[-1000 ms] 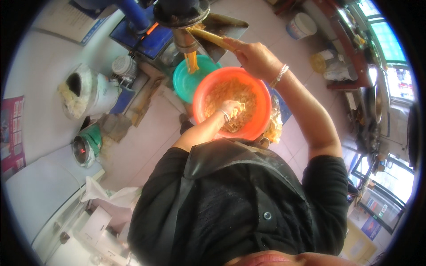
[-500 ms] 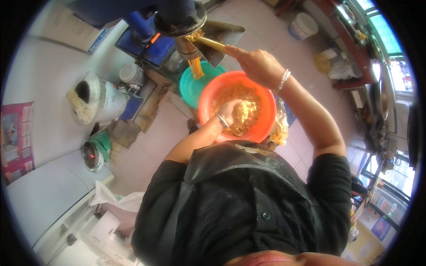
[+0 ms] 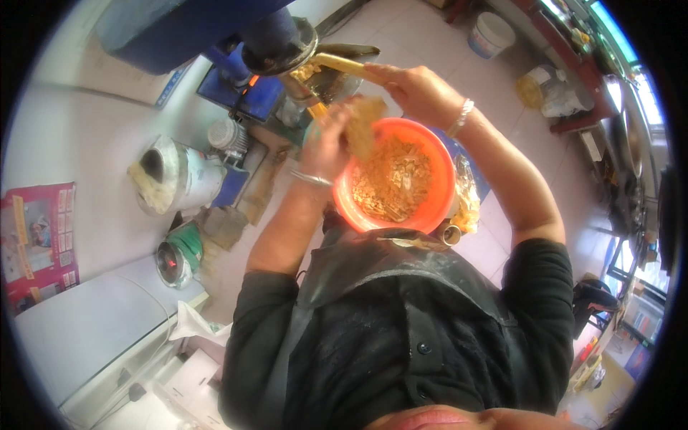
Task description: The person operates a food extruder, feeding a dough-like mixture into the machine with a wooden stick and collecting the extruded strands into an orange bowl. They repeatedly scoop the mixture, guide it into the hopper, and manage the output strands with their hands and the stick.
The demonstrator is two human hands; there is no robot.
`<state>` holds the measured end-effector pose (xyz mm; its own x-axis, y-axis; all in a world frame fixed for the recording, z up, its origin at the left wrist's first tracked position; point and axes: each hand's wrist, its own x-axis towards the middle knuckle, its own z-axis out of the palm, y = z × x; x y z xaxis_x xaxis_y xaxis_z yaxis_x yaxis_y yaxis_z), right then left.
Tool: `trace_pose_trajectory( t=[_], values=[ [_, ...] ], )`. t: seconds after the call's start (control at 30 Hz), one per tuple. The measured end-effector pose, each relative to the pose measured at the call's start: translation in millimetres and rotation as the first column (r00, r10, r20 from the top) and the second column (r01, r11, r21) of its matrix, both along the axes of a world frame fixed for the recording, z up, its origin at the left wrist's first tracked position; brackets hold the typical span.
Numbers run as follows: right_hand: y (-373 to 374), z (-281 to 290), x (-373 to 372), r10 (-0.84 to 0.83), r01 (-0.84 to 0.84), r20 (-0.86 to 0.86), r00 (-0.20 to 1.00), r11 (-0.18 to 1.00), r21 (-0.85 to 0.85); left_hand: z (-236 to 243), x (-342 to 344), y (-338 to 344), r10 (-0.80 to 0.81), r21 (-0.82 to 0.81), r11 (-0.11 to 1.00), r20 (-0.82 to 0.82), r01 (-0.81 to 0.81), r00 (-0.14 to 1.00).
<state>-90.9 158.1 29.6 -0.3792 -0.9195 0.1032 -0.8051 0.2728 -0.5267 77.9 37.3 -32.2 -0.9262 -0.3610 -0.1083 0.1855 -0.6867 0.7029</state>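
My right hand (image 3: 424, 94) grips a wooden stick (image 3: 340, 64), whose far end reaches the crumb-filled opening under the black flange (image 3: 276, 61) of a blue machine. My left hand (image 3: 326, 149), blurred by motion, is raised over the left rim of an orange-red basin (image 3: 446, 183). In it is a clump of yellowish-brown crumbly material (image 3: 367, 123). More crumbly pieces (image 3: 394, 183) fill the basin in front of my apron. Beside the left hand, a yellow strip (image 3: 316, 109) shows at the metal spout. A teal basin behind that hand is mostly hidden.
To the left stand a white drum (image 3: 193, 175), a small electric motor (image 3: 228, 135) and a pot with a green cloth (image 3: 172, 264). A plastic bag (image 3: 467, 197) lies right of the basin. Farther off are a white bucket (image 3: 492, 34) and a dark red table (image 3: 598, 100).
My left hand has lifted out of the orange-red basin, up and leftward, carrying the clump toward the machine. My right hand keeps the stick at the opening. The view has shifted slightly.
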Motion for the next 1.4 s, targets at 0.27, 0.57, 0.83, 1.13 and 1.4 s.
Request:
trace_pose_trajectory(
  t=[0.27,0.57,0.83,1.13,1.4],
  values=[
    [25,-3,-14,-0.049,0.052,0.019,0.999,0.977,-0.208,-4,-82,-61,0.524,-0.991,-0.113,0.003,0.073,0.852],
    [11,-5,8,-0.033,0.058,-0.168,0.985,0.987,0.148,-18,-47,-17,0.487,-0.71,-0.671,-0.206,0.213,0.849],
    [-21,-19,17,0.032,0.011,-0.271,0.962,0.988,0.157,-33,-62,-36,0.497,-0.718,-0.646,-0.138,0.259,0.857],
    [9,0,19,0.053,-0.021,-0.186,0.981,0.985,0.171,-21,-32,-31,0.447,-0.686,-0.681,-0.114,0.255,0.887],
    [-13,-17,15,0.085,-0.065,-0.199,0.976,0.992,0.109,-36,-50,-49,0.373,-0.572,-0.798,-0.227,0.187,0.9]
  ],
)
